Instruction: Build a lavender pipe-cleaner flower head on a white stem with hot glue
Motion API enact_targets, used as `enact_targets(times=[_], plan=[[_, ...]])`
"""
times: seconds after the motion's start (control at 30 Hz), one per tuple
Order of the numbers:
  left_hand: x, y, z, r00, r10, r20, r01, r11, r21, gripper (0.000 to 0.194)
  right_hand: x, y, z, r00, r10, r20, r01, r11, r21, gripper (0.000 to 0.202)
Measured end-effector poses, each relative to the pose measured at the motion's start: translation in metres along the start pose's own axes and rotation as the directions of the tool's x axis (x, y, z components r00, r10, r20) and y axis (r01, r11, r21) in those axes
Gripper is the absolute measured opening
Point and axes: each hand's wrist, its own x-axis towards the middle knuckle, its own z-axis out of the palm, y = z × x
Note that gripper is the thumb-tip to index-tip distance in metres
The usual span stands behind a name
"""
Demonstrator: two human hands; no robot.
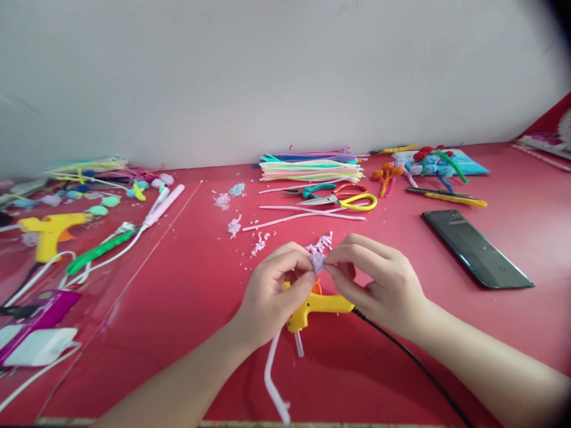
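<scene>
While the left hand (279, 291) pinches one side of a small, fuzzy, pale lilac tuft (317, 261) above the yellow glue gun (328, 304), the right hand's (383, 285) fingers, nearly closed, grip its other side; no writing is legible.

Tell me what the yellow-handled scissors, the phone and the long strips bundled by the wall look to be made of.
Scissors: blades probably steel, silvery with a shine; handles likely smooth plastic, evenly yellow.
Phone: black, glossy face, probably glass, given its reflections.
Strips: soft, matte and fuzzy-looking, perhaps chenille pipe cleaners; any wire core can't be seen.
</scene>
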Motion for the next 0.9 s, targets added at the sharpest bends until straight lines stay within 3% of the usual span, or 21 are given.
enact_targets(times=[0.07, 0.17, 0.33, 0.6, 0.9], plan=[[-0.0015, -0.0016, -0.0011, 0.992, 0.121, -0.026, -0.119, 0.990, 0.072, 0.013, 0.0001, -0.0030, -0.0029, 0.998, -0.013, -0.067, 0.015, 0.999, 0.031, 0.016], [-0.0033, -0.0040, -0.0042, 0.948, 0.310, -0.074, -0.293, 0.939, 0.179, 0.015, -0.0002, -0.0071, -0.0062, 0.990, -0.017, -0.143, 0.028, 0.997, 0.077, 0.021], [-0.0029, -0.0042, -0.0075, 0.867, 0.493, -0.070, -0.442, 0.826, 0.350, 0.021, -0.0027, -0.0062, -0.0044, 0.980, -0.163, -0.114, 0.161, 0.987, -0.021, 0.022], [-0.0025, -0.0029, -0.0054, 0.832, 0.553, -0.032, -0.491, 0.762, 0.422, 0.022, -0.0059, 0.0007, -0.0005, 0.939, -0.340, -0.044, 0.328, 0.929, -0.170, 0.023], [-0.0063, -0.0042, -0.0077, 0.843, 0.537, -0.024, -0.475, 0.765, 0.436, 0.027, -0.0063, -0.0013, -0.0042, 0.937, -0.349, 0.004, 0.342, 0.916, -0.209, 0.016]])
